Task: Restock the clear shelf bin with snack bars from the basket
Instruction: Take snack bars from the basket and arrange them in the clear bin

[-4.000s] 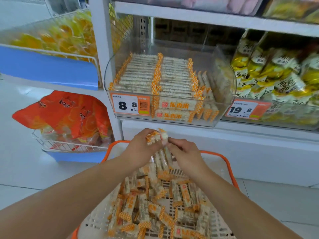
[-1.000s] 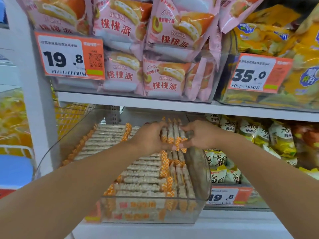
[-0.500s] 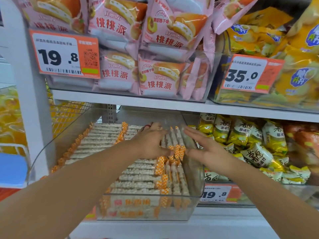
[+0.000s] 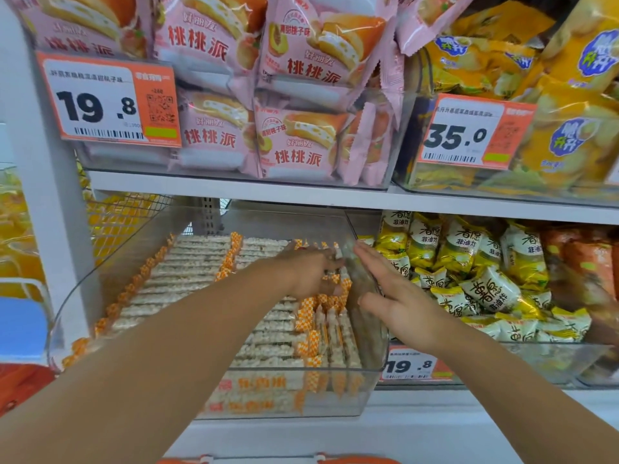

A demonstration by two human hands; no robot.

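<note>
**Clear bin: bars under left hand, long axis pointing away from it**

Clear plastic bin (image 4: 110, 296) is seen on the middle shelf, nearly full of bars (image 4: 187, 279) in orange-ended wrappers. Two wide rows are laid crosswise; a narrow right-hand column (image 4: 330, 333) is stood on edge, long axis running front to back, in line with the forearm.

Left hand (image 4: 310, 272) is placed inside the bin, over the far end of that column, palm down, fingers bent over the bars. Whether a bar is pinched or only pressed cannot be told; the fingertips are hidden. The column extends from beneath this hand back toward the wrist and the bin front.

Right hand (image 4: 398, 299) is held flat, fingers straight and together, just right of the bin's right wall, nothing held. It is separated from the column by that wall alone.

Judgement: the left hand is the nearer one; bars are probably being seated into the column. Only an orange rim of the basket (image 4: 355, 459) is visible, below both hands.
</note>
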